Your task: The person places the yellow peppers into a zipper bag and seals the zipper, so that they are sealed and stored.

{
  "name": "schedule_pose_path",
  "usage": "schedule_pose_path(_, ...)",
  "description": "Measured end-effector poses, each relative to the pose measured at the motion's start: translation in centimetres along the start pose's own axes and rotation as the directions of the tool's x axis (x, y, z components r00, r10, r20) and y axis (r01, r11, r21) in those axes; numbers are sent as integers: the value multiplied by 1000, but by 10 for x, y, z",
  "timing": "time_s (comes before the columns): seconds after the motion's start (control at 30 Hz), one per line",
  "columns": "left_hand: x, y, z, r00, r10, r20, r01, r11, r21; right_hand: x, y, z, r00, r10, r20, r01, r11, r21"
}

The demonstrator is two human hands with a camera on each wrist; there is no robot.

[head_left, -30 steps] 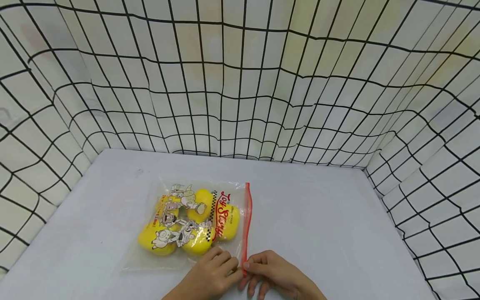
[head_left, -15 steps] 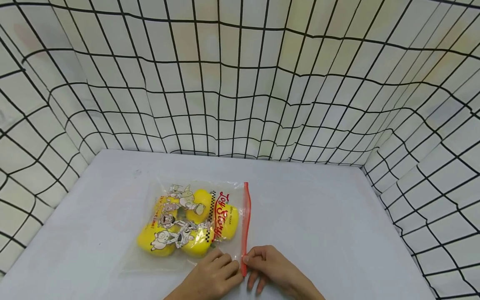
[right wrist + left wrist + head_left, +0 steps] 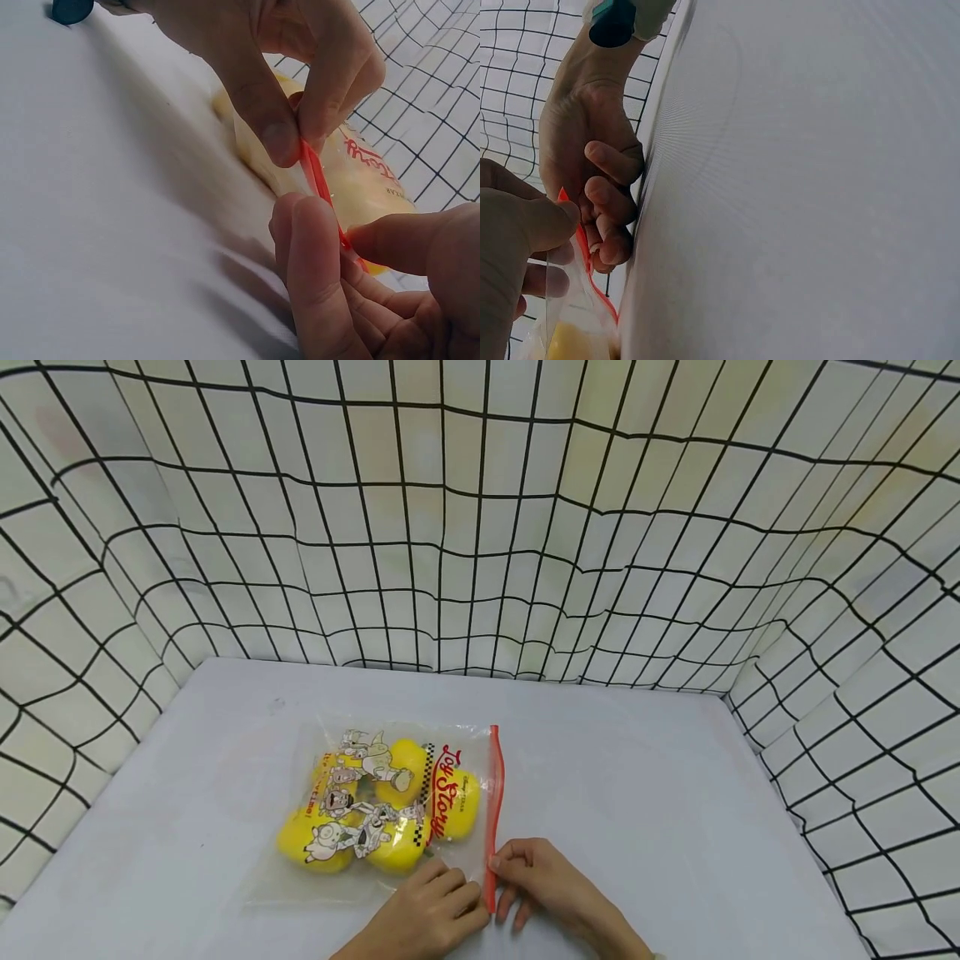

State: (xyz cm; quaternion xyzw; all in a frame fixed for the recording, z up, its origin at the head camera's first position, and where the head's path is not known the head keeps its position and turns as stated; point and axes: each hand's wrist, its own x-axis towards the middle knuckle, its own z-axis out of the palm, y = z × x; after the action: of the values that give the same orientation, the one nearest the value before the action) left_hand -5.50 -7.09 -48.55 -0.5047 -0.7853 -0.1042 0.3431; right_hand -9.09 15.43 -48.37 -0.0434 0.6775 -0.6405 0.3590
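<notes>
A clear plastic zip bag (image 3: 468, 743) printed with "Toy Story" and cartoon figures lies flat on the table. Several yellow rounded things (image 3: 401, 852) show through it; their kind is hard to tell. A red zip strip (image 3: 495, 777) runs along the bag's right edge. My left hand (image 3: 423, 914) pinches the near end of this strip between thumb and finger, as the right wrist view also shows. Slightly farther up, my right hand (image 3: 551, 889) pinches the strip between thumb and forefinger (image 3: 315, 247). Its other fingers hang loosely below.
The white table (image 3: 637, 793) extends on both sides of the bag. Black netting (image 3: 465, 552) over pale walls encloses its back and sides. A dark teal band piece (image 3: 613, 22) sits at the right wrist.
My right hand has slid a short way up along the red strip, away from the near corner. The left hand and the bag stay nearly where they were.
</notes>
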Motion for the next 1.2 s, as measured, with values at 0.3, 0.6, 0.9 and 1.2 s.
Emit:
schedule_pose_path(0.3,0,0,2,999,4,-33,-3,1000,14,9,-9,-5,999,-31,-14,30,999,-36)
schedule_pose_path(0.6,1,0,1,999,8,-37,-8,1000,11,19,-15,-12,999,-44,-30,42,997,-61)
schedule_pose_path(0.9,2,1,0,1000,13,-25,-13,1000,-19,29,-19,-15,995,-68,-72,62,995,-80)
schedule_pose_path(1.2,1,0,-3,1000,8,6,-8,998,-56,42,-23,-17,990,-97,-106,87,991,-97)
